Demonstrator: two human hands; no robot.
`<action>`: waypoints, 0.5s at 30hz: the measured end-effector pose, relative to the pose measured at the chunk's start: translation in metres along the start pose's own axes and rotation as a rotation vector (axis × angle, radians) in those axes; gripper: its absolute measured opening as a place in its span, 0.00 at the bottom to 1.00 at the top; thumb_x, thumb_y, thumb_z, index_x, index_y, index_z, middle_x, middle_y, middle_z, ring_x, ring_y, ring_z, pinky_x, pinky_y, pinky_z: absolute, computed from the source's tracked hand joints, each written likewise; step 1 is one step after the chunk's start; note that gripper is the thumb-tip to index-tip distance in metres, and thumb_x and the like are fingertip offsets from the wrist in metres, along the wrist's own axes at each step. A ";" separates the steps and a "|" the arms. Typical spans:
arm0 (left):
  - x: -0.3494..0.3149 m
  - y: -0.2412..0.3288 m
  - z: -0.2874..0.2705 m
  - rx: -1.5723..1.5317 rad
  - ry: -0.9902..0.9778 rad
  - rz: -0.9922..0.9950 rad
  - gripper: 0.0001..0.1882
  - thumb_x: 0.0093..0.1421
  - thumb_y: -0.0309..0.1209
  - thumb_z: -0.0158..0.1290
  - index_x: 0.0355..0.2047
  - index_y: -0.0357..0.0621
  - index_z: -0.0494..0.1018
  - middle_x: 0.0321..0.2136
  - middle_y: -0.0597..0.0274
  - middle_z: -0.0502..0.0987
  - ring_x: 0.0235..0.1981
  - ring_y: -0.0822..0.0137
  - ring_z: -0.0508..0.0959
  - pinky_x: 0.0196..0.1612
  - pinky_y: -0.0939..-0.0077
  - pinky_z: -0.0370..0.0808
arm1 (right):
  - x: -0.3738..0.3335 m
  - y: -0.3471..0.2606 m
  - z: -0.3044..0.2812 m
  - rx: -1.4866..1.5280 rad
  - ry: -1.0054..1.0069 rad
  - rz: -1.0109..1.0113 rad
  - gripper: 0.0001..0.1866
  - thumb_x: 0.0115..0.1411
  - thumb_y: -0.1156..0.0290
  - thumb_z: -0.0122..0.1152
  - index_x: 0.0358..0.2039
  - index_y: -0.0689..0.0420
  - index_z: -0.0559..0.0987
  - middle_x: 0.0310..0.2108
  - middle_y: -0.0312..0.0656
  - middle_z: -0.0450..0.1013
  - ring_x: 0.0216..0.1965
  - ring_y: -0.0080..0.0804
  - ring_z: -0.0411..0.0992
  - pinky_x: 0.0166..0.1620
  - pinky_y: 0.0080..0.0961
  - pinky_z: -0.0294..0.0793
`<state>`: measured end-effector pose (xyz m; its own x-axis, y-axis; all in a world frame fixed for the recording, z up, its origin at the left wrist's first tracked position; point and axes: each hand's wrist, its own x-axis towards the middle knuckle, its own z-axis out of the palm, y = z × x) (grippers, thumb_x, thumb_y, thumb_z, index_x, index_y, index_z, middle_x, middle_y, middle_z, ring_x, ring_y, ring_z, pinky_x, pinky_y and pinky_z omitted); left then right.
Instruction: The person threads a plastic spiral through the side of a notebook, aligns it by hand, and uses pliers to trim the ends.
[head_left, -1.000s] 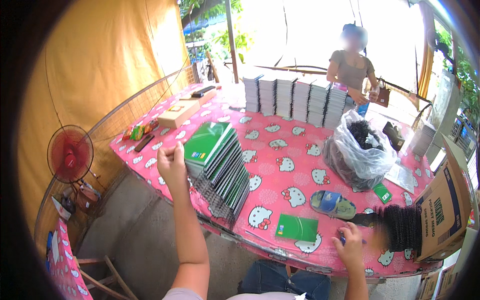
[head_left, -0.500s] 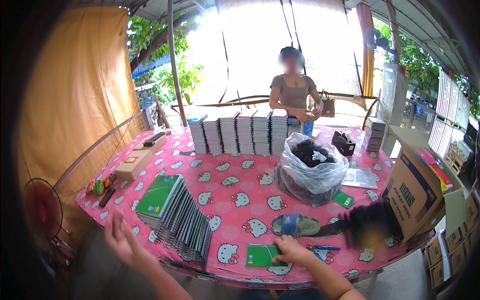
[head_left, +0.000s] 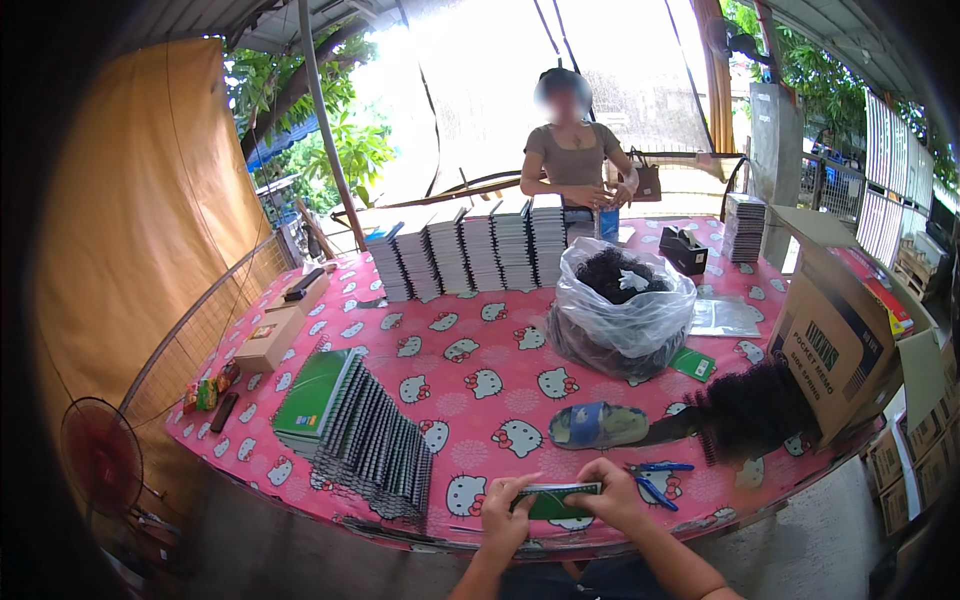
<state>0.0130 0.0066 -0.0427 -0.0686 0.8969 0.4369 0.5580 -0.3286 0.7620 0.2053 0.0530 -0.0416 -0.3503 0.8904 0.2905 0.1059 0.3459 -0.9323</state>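
Note:
Between my two hands, at the table's near edge, is a small green spiral notebook (head_left: 548, 505), tilted up with its spiral edge away from me. My left hand (head_left: 508, 507) grips its left end, and my right hand (head_left: 606, 494) grips its right end. Just right of my right hand lie blue-handled pliers (head_left: 658, 482). Beyond them rests a blue and olive slide sandal (head_left: 598, 425). To the left stands a tall, leaning stack of green spiral notebooks (head_left: 365, 430).
A plastic bag (head_left: 620, 320) of black coils stands mid-table, with loose black coils (head_left: 750, 405) beside a cardboard box (head_left: 835, 345) at right. Several notebook stacks (head_left: 465, 250) line the far side, where a person (head_left: 575, 160) stands handling something blue. A fan (head_left: 100, 455) stands at left.
My left hand has come in from beside the notebook stack to the small notebook. Both hands now hold it, and it has tilted up off the tabletop. The view has shifted slightly.

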 end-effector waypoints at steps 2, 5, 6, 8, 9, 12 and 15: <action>-0.007 0.010 0.001 -0.080 0.038 0.024 0.28 0.49 0.18 0.58 0.52 0.48 0.71 0.42 0.51 0.67 0.40 0.57 0.72 0.44 0.66 0.70 | -0.009 -0.002 0.003 0.414 0.115 0.120 0.18 0.48 0.78 0.70 0.36 0.56 0.71 0.31 0.35 0.70 0.34 0.21 0.70 0.37 0.20 0.71; -0.012 0.000 0.016 -0.076 0.115 0.044 0.26 0.48 0.18 0.60 0.49 0.48 0.72 0.44 0.50 0.65 0.45 0.56 0.69 0.47 0.65 0.68 | -0.011 0.017 0.013 0.383 0.061 0.202 0.16 0.49 0.81 0.68 0.34 0.56 0.69 0.31 0.32 0.68 0.33 0.16 0.67 0.35 0.16 0.68; -0.010 -0.003 0.020 -0.052 0.143 0.062 0.25 0.48 0.19 0.60 0.48 0.48 0.73 0.45 0.49 0.64 0.47 0.55 0.67 0.48 0.65 0.67 | -0.010 0.029 0.016 0.350 0.029 0.237 0.16 0.49 0.82 0.68 0.34 0.56 0.69 0.31 0.32 0.68 0.33 0.16 0.66 0.35 0.16 0.68; -0.023 0.005 0.019 0.019 0.202 0.120 0.24 0.47 0.20 0.61 0.46 0.48 0.73 0.48 0.50 0.62 0.50 0.54 0.65 0.50 0.64 0.65 | -0.014 0.033 0.023 0.364 0.051 0.099 0.14 0.51 0.82 0.65 0.32 0.56 0.68 0.30 0.32 0.69 0.32 0.16 0.66 0.33 0.16 0.68; -0.025 0.008 0.018 0.054 0.234 0.150 0.24 0.47 0.20 0.62 0.46 0.49 0.73 0.49 0.50 0.61 0.51 0.53 0.63 0.51 0.64 0.64 | -0.015 0.026 0.025 0.360 0.055 0.073 0.14 0.51 0.82 0.64 0.32 0.56 0.68 0.29 0.33 0.69 0.31 0.17 0.66 0.33 0.17 0.68; -0.016 -0.009 0.019 -0.007 0.165 0.007 0.25 0.46 0.22 0.64 0.46 0.49 0.73 0.52 0.49 0.59 0.49 0.52 0.65 0.50 0.65 0.66 | -0.015 0.014 0.025 0.173 0.047 0.120 0.13 0.51 0.81 0.65 0.32 0.57 0.69 0.27 0.33 0.70 0.30 0.18 0.67 0.33 0.19 0.68; -0.021 -0.008 0.014 -0.157 0.201 -0.091 0.27 0.46 0.23 0.65 0.48 0.48 0.72 0.50 0.50 0.63 0.47 0.53 0.67 0.48 0.67 0.67 | -0.012 0.019 0.021 0.111 0.014 0.238 0.14 0.50 0.79 0.68 0.32 0.57 0.69 0.28 0.32 0.69 0.30 0.17 0.66 0.34 0.17 0.67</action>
<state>0.0219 -0.0052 -0.0644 -0.2837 0.8534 0.4373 0.4078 -0.3054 0.8605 0.1920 0.0427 -0.0668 -0.3152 0.9470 0.0623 0.0805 0.0921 -0.9925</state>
